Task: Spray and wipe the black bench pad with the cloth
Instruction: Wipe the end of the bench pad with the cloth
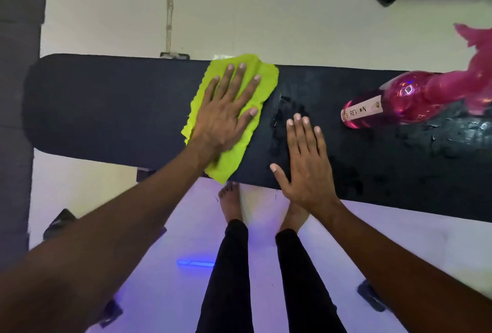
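We are wiping the pad [111, 109] with the cloth [229, 119] under the left hand [226, 114], fingers spread flat, right hand [306, 165] bracing open-palmed, and next we judge the wet patch [290, 117] beside it needs passes.

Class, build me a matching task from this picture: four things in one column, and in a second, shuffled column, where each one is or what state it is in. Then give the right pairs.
Things:
1. cloth
2. left hand
3. right hand
4. bottle

Places or states:
A. flat on the bare pad, holding nothing
B. lying on its side at the wet end of the pad
C. spread on the pad under a palm
D. pressing down on the cloth

Pairs: 1-C, 2-D, 3-A, 4-B
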`<action>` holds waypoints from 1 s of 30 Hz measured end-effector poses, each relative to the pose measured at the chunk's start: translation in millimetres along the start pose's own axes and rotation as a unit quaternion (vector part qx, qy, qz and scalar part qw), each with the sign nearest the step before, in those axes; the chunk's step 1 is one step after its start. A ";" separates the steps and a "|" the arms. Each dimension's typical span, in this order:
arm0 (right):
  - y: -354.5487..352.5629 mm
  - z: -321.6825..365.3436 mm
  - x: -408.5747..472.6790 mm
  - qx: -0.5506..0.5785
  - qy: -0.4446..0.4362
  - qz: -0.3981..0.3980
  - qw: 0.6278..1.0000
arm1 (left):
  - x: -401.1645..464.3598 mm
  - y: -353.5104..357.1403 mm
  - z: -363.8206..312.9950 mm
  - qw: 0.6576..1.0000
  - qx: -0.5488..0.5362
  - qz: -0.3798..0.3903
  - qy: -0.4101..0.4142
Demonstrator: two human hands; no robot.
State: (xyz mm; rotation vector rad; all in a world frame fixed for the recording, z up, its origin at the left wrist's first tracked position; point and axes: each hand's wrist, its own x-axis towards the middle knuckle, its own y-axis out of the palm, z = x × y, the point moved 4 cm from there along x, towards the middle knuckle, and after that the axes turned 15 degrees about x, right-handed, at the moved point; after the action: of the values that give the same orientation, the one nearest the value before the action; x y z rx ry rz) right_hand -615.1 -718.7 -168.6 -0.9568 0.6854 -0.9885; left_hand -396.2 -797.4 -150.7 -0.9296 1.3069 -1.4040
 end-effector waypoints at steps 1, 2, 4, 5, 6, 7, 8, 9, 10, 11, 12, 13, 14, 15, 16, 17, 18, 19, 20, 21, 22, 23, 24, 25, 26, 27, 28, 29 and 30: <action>-0.6 -0.9 -2.4 0.004 0.008 -0.002 1.000 | -7.0 -0.3 4.1 0.999 -0.008 -0.001 -0.045; -1.7 -2.1 -6.1 0.010 0.020 -0.004 1.000 | -16.6 -0.6 1.3 0.995 -0.014 0.005 -0.096; -3.8 -4.6 -15.4 0.016 0.040 -0.012 0.999 | -35.9 -3.4 -22.3 0.983 -0.017 0.030 -0.178; -4.3 -5.6 -19.8 0.016 0.046 -0.015 0.999 | -39.9 -5.7 -37.6 0.979 -0.017 0.045 -0.197; -4.7 -6.5 -23.7 0.016 0.050 -0.017 0.998 | -38.2 -8.4 -52.0 0.978 -0.017 0.056 -0.199; -5.2 -7.2 -26.4 0.017 0.051 -0.019 0.998 | -29.8 -11.0 -63.5 0.982 -0.022 0.061 -0.177; -4.9 -7.4 -28.0 0.018 0.051 -0.020 0.998 | -15.7 -13.8 -71.1 0.989 -0.023 0.058 -0.131; -4.7 -7.8 -28.9 0.018 0.053 -0.021 0.998 | 1.1 -15.8 -74.6 0.996 -0.020 0.049 -0.069; -4.5 -8.3 -29.2 0.015 0.056 -0.022 0.998 | 18.5 -16.4 -73.6 0.999 -0.019 0.037 -0.008; -4.4 -9.0 -29.8 0.011 0.062 -0.023 0.998 | 34.2 -16.6 -68.0 0.999 -0.017 0.029 0.036; -4.8 -10.3 -31.0 0.007 0.070 -0.026 0.997 | 44.9 -15.7 -60.6 0.998 -0.014 0.022 0.057; -5.7 -12.4 -33.1 0.003 0.079 -0.028 0.996 | 49.2 -14.9 -53.2 0.998 -0.015 0.018 0.058; -7.5 -15.0 -36.3 -0.002 0.090 -0.031 0.995 | 47.2 -13.8 -48.1 0.999 -0.019 0.016 0.041; -9.8 -18.1 -40.3 -0.006 0.102 -0.033 0.994 | 39.9 -13.5 -46.5 0.999 -0.028 0.018 0.008; -12.6 -21.5 -45.1 -0.008 0.114 -0.034 0.993 | 28.8 -13.6 -49.9 0.999 -0.034 0.023 -0.036; -15.8 -25.4 -50.5 -0.008 0.127 -0.036 0.991 | 15.6 -14.5 -58.6 0.996 -0.028 0.033 -0.078; -18.7 -28.9 -56.2 -0.006 0.137 -0.036 0.990 | 3.2 -15.9 -71.7 0.993 -0.020 0.045 -0.111; -21.8 -32.1 -62.2 -0.004 0.142 -0.035 0.989 | -4.7 -17.4 -85.9 0.990 -0.015 0.059 -0.127; -24.8 -34.8 -67.8 -0.001 0.144 -0.032 0.989 | -6.4 -19.1 -99.0 0.989 -0.014 0.070 -0.126; -27.5 -36.9 -72.4 0.000 0.143 -0.028 0.989 | -0.8 -21.2 -108.2 0.992 -0.016 0.077 -0.102; -29.9 -39.2 -75.6 -0.003 0.144 -0.023 0.989 | 11.9 -23.0 -112.3 0.995 -0.016 0.076 -0.056; -32.2 -41.7 -77.7 -0.006 0.150 -0.020 0.988 | 27.7 -23.7 -111.5 0.998 -0.015 0.068 0.004; -34.5 -45.3 -79.3 -0.008 0.163 -0.020 0.986 | 44.2 -23.8 -107.2 0.997 -0.011 0.056 0.060; -36.9 -50.1 -80.6 -0.006 0.179 -0.024 0.984 | 58.5 -23.0 -100.1 0.994 -0.004 0.047 0.096; -39.3 -54.5 -81.2 -0.002 0.194 -0.027 0.981 | 67.1 -21.1 -90.9 0.993 0.004 0.040 0.107; -42.3 -58.8 -81.5 0.002 0.208 -0.029 0.978 | 69.0 -19.1 -82.0 0.995 0.010 0.034 0.093; -46.3 -63.9 -82.4 0.006 0.222 -0.033 0.974 | 64.3 -16.8 -76.6 0.998 0.011 0.028 0.062; -51.1 -69.5 -83.9 0.008 0.237 -0.037 0.971 | 54.6 -14.9 -76.0 1.000 0.007 0.024 0.019; -56.2 -75.5 -85.6 0.008 0.252 -0.039 0.967 | 40.5 -13.4 -81.6 0.999 0.002 0.026 -0.028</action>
State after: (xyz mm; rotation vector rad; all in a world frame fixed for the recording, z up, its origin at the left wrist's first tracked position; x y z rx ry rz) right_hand -734.0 -679.4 -145.7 -0.7223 1.0659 -1.3228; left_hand -486.3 -816.8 -151.5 -0.9200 1.2766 -1.3316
